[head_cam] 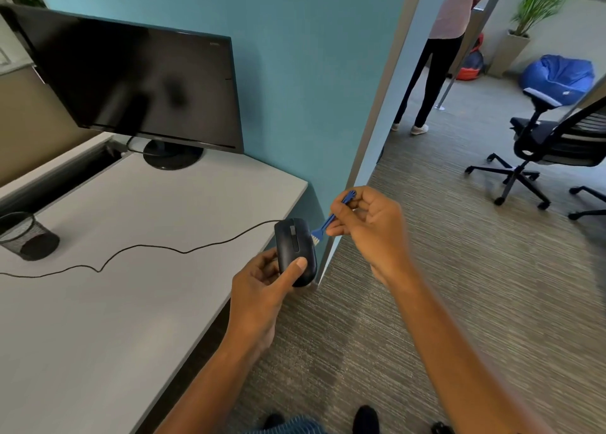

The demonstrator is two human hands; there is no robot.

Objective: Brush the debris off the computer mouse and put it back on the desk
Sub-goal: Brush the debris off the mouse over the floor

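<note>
Off the desk (131, 302) at its right edge, near the far right corner, my left hand (262, 286) grips the mouse (293, 246), long axis pointing away from me. Just right, my right hand (370, 223) pinches the blue brush (328, 223), bristles touching the mouse's right flank.

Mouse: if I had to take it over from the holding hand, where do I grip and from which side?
Grip the mouse across its long flanks near the front, coming from above. The left hand holds the rear, and the cable exits the front toward the desk.
</note>
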